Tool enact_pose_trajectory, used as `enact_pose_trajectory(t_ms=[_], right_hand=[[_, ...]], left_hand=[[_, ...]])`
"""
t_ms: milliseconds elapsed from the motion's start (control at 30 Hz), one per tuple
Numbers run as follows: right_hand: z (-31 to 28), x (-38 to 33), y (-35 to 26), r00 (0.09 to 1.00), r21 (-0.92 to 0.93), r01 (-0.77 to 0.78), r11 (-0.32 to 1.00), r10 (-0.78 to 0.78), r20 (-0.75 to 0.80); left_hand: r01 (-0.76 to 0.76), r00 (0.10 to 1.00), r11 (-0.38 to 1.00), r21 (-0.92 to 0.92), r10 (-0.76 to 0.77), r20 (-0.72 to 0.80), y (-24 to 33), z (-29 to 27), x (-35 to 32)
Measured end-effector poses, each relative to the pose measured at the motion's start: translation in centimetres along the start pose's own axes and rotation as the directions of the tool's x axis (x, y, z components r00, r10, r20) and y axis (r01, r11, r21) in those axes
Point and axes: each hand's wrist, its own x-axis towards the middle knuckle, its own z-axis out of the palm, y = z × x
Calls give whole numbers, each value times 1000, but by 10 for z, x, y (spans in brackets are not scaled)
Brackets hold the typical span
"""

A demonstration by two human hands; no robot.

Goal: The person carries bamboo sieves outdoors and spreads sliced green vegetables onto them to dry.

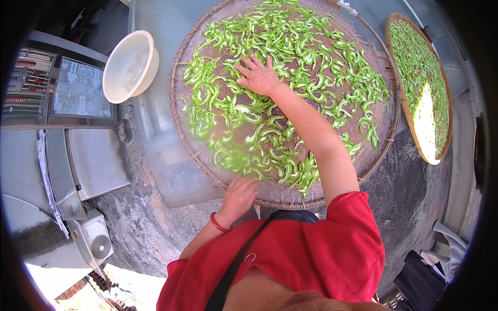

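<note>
Green crescent slices [290, 142], which look like bitter melon, are scattered over a large round woven bamboo tray [373, 129]. My right hand [259, 78] reaches across the tray with its fingers spread, palm down on the slices at the upper middle. Nothing is gripped in it. At the tray's near edge, my left hand [238, 199], with a red band at the wrist, closes over the rim; its thumb and fingertips are partly hidden. Slices just beyond that hand look blurred. Bare brown weave shows between the clumps.
A pale round basin [129, 67] stands left of the tray, near a grey metal surface [166, 160]. Another bamboo tray [434, 155] of green pieces, partly sunlit, lies at the right. A fan unit [97, 238] is at lower left, dark cloth [420, 280] at lower right.
</note>
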Motion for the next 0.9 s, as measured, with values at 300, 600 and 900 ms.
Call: enact_pose_trajectory(t_ms=[300,600,900], right_hand=[[13,4,-33,998,13,64,998,-64,-17],[22,-64,-26,984,-75,83,994,-93,-151],[-1,-245,-67,972,58,173,983,-180,150]], left_hand=[[55,995,998,-15,-56,-81,1,-6,-17],[149,989,989,18,-149,-15,-6,-7,-12],[-48,936,991,124,1,353,-18,8,-10]])
